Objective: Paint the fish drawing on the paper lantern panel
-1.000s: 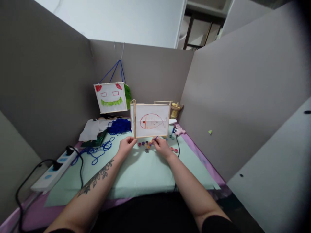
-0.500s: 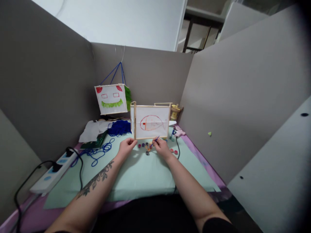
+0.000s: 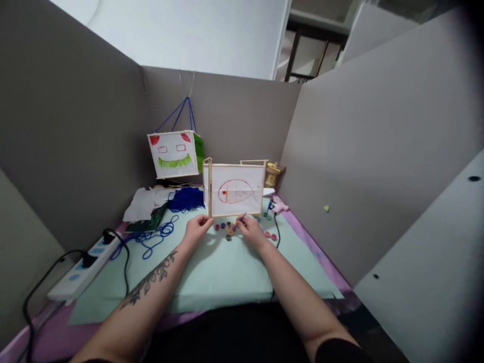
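A white paper lantern (image 3: pixel 237 174) on a thin wooden stick frame stands on the table, a red fish outline with an orange stripe on its front panel. My left hand (image 3: pixel 197 229) is closed at the lantern's lower left corner, fingertips pinching the frame there. Below the panel's lower edge, my right hand (image 3: pixel 251 232) pinches a slim blue paintbrush (image 3: pixel 242 219), slanted with its lower end down among small round paint pots (image 3: pixel 223 226). Which pot the brush touches, if any, I cannot make out.
A finished-looking lantern (image 3: pixel 174 154) hangs by blue cords at the back left. Blue yarn (image 3: pixel 186 199) and white paper (image 3: pixel 140 204) lie below it. A power strip (image 3: pixel 81 272) with black cables is on the left, a pink glue gun (image 3: pixel 280 204) at right. Grey partitions surround the table.
My right hand has shifted slightly left and down with the paintbrush, over the paint pots. My left hand and the lantern have stayed in place.
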A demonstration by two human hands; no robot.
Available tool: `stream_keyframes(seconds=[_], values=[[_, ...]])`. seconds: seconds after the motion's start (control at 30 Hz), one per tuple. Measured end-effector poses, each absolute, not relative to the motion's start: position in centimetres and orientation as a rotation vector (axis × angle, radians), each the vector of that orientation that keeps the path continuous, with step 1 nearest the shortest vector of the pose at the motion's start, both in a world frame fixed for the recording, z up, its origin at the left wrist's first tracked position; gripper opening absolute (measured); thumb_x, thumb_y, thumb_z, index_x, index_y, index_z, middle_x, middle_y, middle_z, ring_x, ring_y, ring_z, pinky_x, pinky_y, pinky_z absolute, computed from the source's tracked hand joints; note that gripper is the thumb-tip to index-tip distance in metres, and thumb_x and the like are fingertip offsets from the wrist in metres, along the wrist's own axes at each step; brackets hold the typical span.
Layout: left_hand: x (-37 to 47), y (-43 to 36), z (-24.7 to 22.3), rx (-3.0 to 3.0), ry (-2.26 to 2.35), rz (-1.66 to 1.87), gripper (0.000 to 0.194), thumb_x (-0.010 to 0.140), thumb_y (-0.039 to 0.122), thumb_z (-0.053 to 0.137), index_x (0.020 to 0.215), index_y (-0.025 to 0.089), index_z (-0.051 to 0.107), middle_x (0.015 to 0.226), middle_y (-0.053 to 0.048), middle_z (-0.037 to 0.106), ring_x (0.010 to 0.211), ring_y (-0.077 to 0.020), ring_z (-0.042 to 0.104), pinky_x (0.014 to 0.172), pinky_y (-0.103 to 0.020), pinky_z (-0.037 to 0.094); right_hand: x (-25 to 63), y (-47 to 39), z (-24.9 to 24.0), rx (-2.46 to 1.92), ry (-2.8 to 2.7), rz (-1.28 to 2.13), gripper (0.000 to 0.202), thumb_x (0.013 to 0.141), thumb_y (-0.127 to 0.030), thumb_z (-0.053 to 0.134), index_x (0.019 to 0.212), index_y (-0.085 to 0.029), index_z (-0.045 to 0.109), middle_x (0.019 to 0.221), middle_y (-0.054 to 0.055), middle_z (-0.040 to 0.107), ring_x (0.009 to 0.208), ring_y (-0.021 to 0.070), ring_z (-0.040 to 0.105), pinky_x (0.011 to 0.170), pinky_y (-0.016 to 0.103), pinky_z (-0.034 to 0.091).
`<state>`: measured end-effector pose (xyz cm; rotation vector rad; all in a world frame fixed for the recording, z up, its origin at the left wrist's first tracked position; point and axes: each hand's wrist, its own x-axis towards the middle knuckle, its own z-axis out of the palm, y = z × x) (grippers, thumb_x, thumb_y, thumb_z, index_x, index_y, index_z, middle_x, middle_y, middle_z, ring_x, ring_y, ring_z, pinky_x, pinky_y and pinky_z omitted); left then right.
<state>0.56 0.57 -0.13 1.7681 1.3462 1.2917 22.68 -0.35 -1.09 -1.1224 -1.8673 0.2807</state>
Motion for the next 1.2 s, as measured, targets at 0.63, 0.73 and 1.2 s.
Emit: stream_keyframes(seconds=[0.63,0.73,1.2], values=[[0.8,0.0,0.6,1.737,1.366,1.281,0.031,0.069,0.046,0.058,0.062,0.016,0.056,0.054,0.003,0.047,0.054,-0.0108,0.041,0.053,-0.022,0.031,22.7,-1.7,1.3,-0.884,-1.274,0.22,0.023,0.086,-0.034,0.052,0.095,-0.017,0.064,0.086,0.006,0.07,0.057,0.0118,0.06,0.057,0.026,0.052],[0.7,0.1,0.4,1.752,1.362,1.274,0.032,0.07,0.047,0.058,0.062,0.016,0.056,0.054,0.003,0.047,0.054,-0.0109,0.041,0.053,-0.022,0.031,22.5,-1.5,1.1,-0.903,-1.293,0.238,0.024,0.086,-0.035,0.052,0.096,-0.017,0.064,0.088,0.007,0.071,0.057,0.012,0.061,0.057,0.026,0.052],[0.5,0.5,-0.1,1.759,1.364,1.274,0.032,0.071,0.047,0.058,0.063,0.016,0.056,0.054,0.004,0.047,0.054,-0.0109,0.041,0.053,-0.022,0.031,22.7,-1.4,0.9,-0.965,-1.287,0.242,0.022,0.086,-0.033,0.052,0.095,-0.018,0.065,0.087,0.005,0.07,0.056,0.0111,0.061,0.056,0.025,0.051]])
